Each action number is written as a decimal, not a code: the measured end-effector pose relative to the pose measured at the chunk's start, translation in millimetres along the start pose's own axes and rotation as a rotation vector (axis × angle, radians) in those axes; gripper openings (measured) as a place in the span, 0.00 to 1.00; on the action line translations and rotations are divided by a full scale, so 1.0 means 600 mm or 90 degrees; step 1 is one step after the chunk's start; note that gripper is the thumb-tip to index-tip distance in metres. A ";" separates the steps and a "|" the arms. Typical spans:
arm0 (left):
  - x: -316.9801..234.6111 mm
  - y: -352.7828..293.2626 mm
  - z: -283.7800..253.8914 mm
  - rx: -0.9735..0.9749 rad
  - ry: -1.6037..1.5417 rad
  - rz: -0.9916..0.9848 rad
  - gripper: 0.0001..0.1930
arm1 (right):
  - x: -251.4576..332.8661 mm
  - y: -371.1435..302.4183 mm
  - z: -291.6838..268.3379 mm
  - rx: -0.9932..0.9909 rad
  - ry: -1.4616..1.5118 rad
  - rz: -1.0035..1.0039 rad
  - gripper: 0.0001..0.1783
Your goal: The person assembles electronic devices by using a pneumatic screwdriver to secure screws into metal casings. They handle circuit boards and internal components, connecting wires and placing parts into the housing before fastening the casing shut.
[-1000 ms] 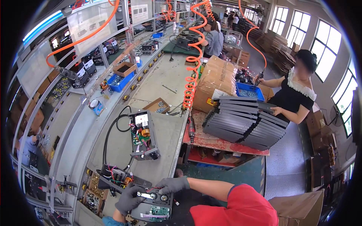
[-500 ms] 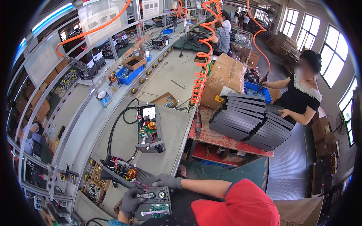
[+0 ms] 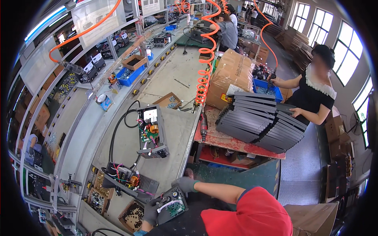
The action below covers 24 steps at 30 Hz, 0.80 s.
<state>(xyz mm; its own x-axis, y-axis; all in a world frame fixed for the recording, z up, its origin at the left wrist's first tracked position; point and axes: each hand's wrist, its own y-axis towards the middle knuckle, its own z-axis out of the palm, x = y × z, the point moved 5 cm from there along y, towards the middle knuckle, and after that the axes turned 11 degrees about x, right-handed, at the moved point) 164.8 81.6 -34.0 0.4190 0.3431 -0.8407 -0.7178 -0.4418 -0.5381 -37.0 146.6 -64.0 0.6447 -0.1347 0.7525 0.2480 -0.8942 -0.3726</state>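
Note:
A dark front panel [image 3: 182, 212] with a green circuit board and a white ribbon cable sits tilted close to my body. My left hand [image 3: 150, 212], in a grey glove, is closed on its left edge. My right hand [image 3: 185, 184], also gloved, is closed at its far right corner; the fingertips are partly hidden. A small silver piece shows by my left fingers, too small to name. Just beyond the panel lies an opened machine unit [image 3: 132, 181] with coloured wires and a copper coil. Farther off stands a second open unit [image 3: 152, 131] with a black cable.
Parts boxes [image 3: 132, 216] with small hardware stand left of my hands. A blue bin [image 3: 130, 76] sits on the rail farther away. Right of the bench are a red table [image 3: 252, 148], stacked grey panels [image 3: 252, 122], a hanging screwdriver [image 3: 203, 126] and a co-worker [image 3: 311, 94].
The panel has turned and tilted, shifting slightly right, with its circuit board showing more. Both my hands have moved right with it, uncovering a parts box at the left.

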 end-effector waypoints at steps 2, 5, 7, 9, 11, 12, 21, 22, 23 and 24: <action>0.007 0.000 0.003 -0.007 0.090 -0.003 0.13 | 0.005 -0.020 -0.050 -0.058 -0.121 0.109 0.13; 0.046 0.019 -0.017 -0.020 0.040 -0.001 0.12 | -0.027 -0.007 -0.074 -0.112 -0.139 0.152 0.13; 0.066 0.027 -0.026 -0.027 -0.027 -0.042 0.12 | -0.037 0.002 -0.079 -0.059 -0.171 0.198 0.14; 0.088 0.049 -0.034 -0.032 -0.043 -0.060 0.12 | -0.038 0.002 -0.088 -0.148 -0.119 0.185 0.14; 0.117 0.052 -0.047 -0.054 -0.047 -0.046 0.12 | -0.038 0.009 -0.093 -0.205 -0.087 0.161 0.15; 0.126 0.057 -0.046 -0.059 -0.052 -0.043 0.12 | -0.037 0.018 -0.091 -0.210 -0.078 0.141 0.16; 0.065 0.081 -0.009 0.031 0.081 -0.060 0.16 | 0.049 -0.017 -0.105 -0.221 0.134 -0.009 0.16; 0.077 0.091 -0.016 0.032 0.073 -0.070 0.16 | 0.042 -0.008 -0.085 -0.222 0.148 -0.027 0.16; 0.095 0.103 -0.019 0.034 0.063 -0.077 0.16 | 0.044 -0.010 -0.083 -0.222 0.157 -0.042 0.16; 0.104 0.115 -0.013 0.045 0.050 -0.082 0.16 | 0.050 -0.023 -0.095 -0.225 0.163 -0.050 0.16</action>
<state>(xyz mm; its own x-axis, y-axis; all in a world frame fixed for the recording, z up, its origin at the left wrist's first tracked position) 145.8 66.2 -123.9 0.5498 0.3264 -0.7689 -0.6918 -0.3379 -0.6381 -62.3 130.2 -5.1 0.4224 -0.1218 0.8982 -0.0021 -0.9911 -0.1334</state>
